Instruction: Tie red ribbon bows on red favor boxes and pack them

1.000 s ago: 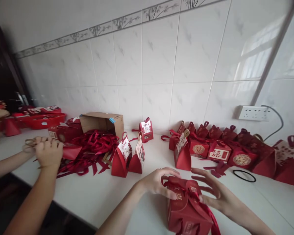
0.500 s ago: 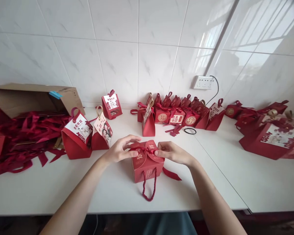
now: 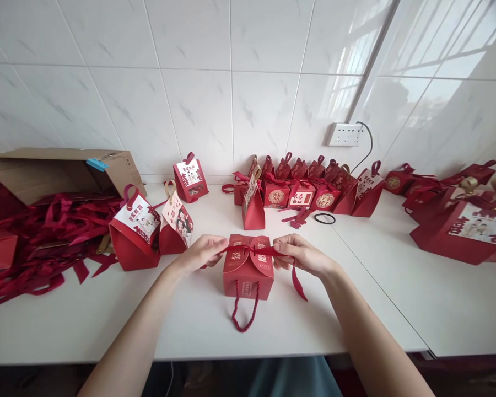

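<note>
Head view: red gift box [image 3: 248, 278] sits upright on the white tabletop [image 3: 198, 336], toward the front edge, between the two hands. Rounded flaps meet on its top; red ribbon [image 3: 265, 251] crosses them, gathered at the middle. Twisted rope handle [image 3: 243, 329] hangs from the front face, its loop reaching below the box.

Left hand [image 3: 206, 251]: thumb and fingers pinched on the ribbon, beside the box. Right hand [image 3: 300, 253]: pinched on the ribbon at the opposite side, a loose tail dangling beneath. Hands apart, ribbon nearly straight between them.

Behind: peaked box [image 3: 255, 212], standing before a cluster of red boxes [image 3: 301, 194]. Black ring [image 3: 324, 219] lies just in front of that cluster, beside ribbon scraps [image 3: 298, 219].

Leftward: labelled box [image 3: 134, 253] and printed box [image 3: 181, 223], close together. Farther left: ribbon heap [image 3: 66, 231] at the mouth of a cardboard box [image 3: 126, 172].

Far right: more boxes [image 3: 442, 242], grouped. Power socket [image 3: 346, 135] on the tiled wall [image 3: 198, 110].
</note>
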{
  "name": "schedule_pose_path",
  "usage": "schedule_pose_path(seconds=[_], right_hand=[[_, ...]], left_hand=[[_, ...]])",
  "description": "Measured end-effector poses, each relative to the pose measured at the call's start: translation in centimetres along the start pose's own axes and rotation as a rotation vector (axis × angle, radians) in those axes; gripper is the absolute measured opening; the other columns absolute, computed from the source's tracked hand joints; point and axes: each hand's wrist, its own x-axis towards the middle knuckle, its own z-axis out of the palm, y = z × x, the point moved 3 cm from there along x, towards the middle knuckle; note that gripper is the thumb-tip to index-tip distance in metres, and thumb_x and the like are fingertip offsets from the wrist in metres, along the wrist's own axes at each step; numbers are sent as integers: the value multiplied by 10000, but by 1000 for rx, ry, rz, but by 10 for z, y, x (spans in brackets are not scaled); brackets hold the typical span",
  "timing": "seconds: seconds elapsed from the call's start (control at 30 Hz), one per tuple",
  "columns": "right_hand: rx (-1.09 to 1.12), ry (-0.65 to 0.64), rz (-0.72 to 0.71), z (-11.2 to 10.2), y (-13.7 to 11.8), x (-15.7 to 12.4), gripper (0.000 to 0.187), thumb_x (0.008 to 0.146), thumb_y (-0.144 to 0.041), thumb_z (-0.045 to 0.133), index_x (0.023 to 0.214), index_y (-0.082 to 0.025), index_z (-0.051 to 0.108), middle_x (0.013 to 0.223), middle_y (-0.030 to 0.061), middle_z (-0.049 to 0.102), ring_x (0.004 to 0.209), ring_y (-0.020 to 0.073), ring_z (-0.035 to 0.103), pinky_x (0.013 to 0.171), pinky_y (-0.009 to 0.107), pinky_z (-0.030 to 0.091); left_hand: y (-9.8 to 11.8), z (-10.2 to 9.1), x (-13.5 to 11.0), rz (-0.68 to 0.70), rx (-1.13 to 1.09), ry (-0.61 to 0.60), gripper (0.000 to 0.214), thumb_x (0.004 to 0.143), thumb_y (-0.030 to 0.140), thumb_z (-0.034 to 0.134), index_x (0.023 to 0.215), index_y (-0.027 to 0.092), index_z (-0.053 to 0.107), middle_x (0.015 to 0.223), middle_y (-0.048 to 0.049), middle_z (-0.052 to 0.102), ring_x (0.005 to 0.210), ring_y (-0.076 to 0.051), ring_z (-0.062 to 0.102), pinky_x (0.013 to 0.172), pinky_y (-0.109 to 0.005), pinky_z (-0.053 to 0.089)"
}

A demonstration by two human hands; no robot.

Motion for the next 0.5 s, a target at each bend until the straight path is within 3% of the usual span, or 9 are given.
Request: schedule_pose_path(seconds=[0.1, 0.2, 0.3, 0.5], right_hand=[[93, 8, 1, 0, 1, 0, 465, 783, -467, 645, 511, -199, 379, 438, -88, 302, 428, 74, 310, 577, 282, 359], [133, 42, -11, -1, 1, -1, 431, 789, -415, 640, 518, -200, 383, 442, -96, 276, 423, 65, 226, 562, 281, 350], [129, 43, -12, -4, 2, -1, 423, 784, -372, 631, 506, -203, 360, 446, -94, 266, 430, 63, 191, 535, 271, 323], [-4, 122, 12, -9, -6, -4, 418, 762, -363, 627, 489, -210, 349, 417, -112, 204, 415, 57, 154, 521, 267, 325]], left_hand=[[-2, -1, -1, 9, -112, -26, 504, 762, 576, 567, 549, 198, 310, 439, 91, 220, 380, -43, 180, 404, -214, 140], [-2, -2, -4, 23, -105, -84, 460, 783, 492, 584, 551, 195, 320, 419, 88, 248, 346, -46, 266, 396, -214, 152], [-1, -3, -7, 46, -54, -153, 434, 804, 473, 560, 552, 194, 343, 388, 73, 324, 340, -58, 329, 388, -218, 154], [4, -5, -11, 22, 40, -205, 404, 759, 441, 597, 522, 179, 399, 384, 16, 518, 321, -39, 234, 361, -213, 144]])
